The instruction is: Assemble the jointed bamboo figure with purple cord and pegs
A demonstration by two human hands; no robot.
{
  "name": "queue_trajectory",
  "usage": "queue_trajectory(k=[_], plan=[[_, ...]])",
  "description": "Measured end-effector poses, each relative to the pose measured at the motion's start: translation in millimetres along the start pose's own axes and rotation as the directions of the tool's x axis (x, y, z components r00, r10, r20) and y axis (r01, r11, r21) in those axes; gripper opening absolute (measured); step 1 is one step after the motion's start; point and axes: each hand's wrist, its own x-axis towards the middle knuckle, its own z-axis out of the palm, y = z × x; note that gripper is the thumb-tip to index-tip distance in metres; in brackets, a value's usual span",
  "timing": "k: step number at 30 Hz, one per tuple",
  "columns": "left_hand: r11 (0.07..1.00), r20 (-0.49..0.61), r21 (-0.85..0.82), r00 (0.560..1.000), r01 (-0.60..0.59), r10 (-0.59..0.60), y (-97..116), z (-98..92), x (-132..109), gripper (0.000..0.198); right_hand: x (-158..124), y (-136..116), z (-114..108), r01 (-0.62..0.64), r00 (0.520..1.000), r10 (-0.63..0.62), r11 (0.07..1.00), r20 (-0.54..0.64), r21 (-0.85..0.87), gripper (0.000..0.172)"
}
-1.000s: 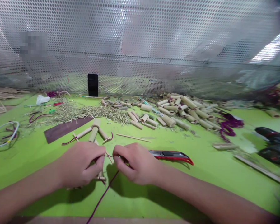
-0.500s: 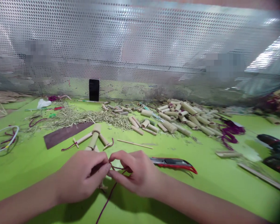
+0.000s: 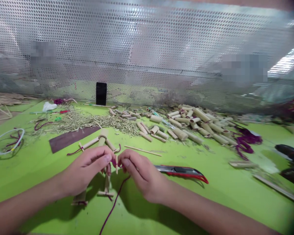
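Note:
My left hand (image 3: 89,169) is closed in a pinch on a purple cord, beside a short thin stick (image 3: 117,164) that the cord is wound around. On the stick's other side, my right hand (image 3: 143,174) pinches the same cord. Its loose end, the purple cord (image 3: 112,209), trails down to the near edge. Behind and below my left hand lies a jointed bamboo figure (image 3: 102,138), partly hidden. One bamboo leg (image 3: 107,184) ends in a small crosspiece tied with purple cord. A red and black utility knife (image 3: 183,171) lies beyond my right wrist.
A thin stick (image 3: 143,150) lies ahead of my hands. Behind are a brown strip (image 3: 73,139), bamboo shavings (image 3: 107,124) and a pile of bamboo tubes (image 3: 205,124). A phone-like black slab (image 3: 101,94) stands by the perforated metal screen (image 3: 147,49). Purple yarn (image 3: 246,140) and a black tool (image 3: 291,163) are right.
My hands have moved slightly apart, and the small stick with cord now shows between them. My left hand has turned, uncovering more of the bamboo figure's legs.

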Motion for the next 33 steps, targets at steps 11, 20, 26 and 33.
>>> queue_trajectory(k=[11, 20, 26, 33], plan=[[0.968, -0.06, 0.252, 0.998, 0.008, 0.008, 4.4, 1.3, 3.2, 0.038, -6.3, -0.3, -1.1, 0.027, 0.996, -0.022, 0.998, -0.081, 0.06, 0.017], [0.97, -0.04, 0.242, 0.999, 0.018, -0.008, 4.3, 3.1, 3.0, 0.039, -3.3, 5.0, 1.9, 0.151, 0.961, -0.173, 0.982, -0.216, -0.117, 0.017], [0.968, -0.043, 0.249, 0.999, 0.018, -0.007, 7.2, 2.1, 2.7, 0.037, -3.1, 4.2, -2.6, 0.006, 0.991, -0.022, 0.993, -0.133, -0.114, 0.028], [0.802, 0.122, 0.552, 0.974, -0.227, 0.192, 1.4, -12.2, 6.2, 0.03, -2.6, 0.6, -13.4, 0.121, 0.99, -0.137, 0.954, -0.04, -0.274, 0.026]])
